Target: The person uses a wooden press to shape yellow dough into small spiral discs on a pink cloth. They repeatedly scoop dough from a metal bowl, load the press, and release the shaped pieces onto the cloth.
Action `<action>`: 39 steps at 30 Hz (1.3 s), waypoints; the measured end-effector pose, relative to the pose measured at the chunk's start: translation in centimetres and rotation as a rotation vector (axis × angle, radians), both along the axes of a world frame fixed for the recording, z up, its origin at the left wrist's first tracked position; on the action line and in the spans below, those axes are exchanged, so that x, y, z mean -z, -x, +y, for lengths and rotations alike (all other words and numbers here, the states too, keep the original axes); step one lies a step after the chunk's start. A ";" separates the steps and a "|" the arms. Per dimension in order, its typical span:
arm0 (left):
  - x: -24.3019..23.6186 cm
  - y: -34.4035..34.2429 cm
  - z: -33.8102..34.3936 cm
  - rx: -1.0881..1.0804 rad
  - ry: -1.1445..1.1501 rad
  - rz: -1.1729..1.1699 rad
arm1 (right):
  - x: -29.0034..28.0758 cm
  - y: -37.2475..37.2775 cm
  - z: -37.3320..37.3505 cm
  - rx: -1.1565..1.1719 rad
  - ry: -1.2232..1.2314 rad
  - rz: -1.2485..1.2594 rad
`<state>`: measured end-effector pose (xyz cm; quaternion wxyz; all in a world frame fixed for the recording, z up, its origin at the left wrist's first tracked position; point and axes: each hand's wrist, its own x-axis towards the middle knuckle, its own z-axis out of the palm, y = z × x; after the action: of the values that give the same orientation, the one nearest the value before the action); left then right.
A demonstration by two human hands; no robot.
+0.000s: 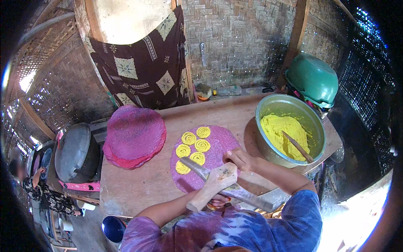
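A round purple mat (216,138) lies on the table in front of me, with several yellow dough swirls (202,145) on its left and upper part. Across its near edge hangs a wooden press (222,176), a pale block crossed by a long greyish bar. Beneath the press, close to my body, my left hand (217,201) is wrapped round it; the tool hides most of that hand. My right hand (240,159) is over the mat's right edge with its fingers curled together. Whatever is between those fingers does not show.
A large metal pot (262,151) of yellow dough (285,130) with a wooden stick (297,146) stands at right. Stacked pink and purple round mats (134,134) lie at left on the wooden table (126,189). A green basin (312,77) sits beyond the pot. Another person (50,193) is far left.
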<state>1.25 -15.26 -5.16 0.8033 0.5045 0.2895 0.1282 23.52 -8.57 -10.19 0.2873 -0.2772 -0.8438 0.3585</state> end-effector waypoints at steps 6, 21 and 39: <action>-0.9 0.8 3.6 0.202 -0.233 0.091 | -14.2 7.6 -5.2 -0.495 -0.655 0.254; 2.6 8.1 7.6 -0.380 -0.753 0.414 | -15.3 -8.1 0.6 0.852 -0.151 1.097; 0.0 -1.7 9.5 -0.894 -0.921 -0.130 | -2.0 -22.5 -3.2 1.238 0.256 -1.293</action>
<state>2.95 -5.71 -5.13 0.3893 0.6195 0.3376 0.5922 46.07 -11.80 -8.24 -0.1347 -0.8588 -0.4942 0.0052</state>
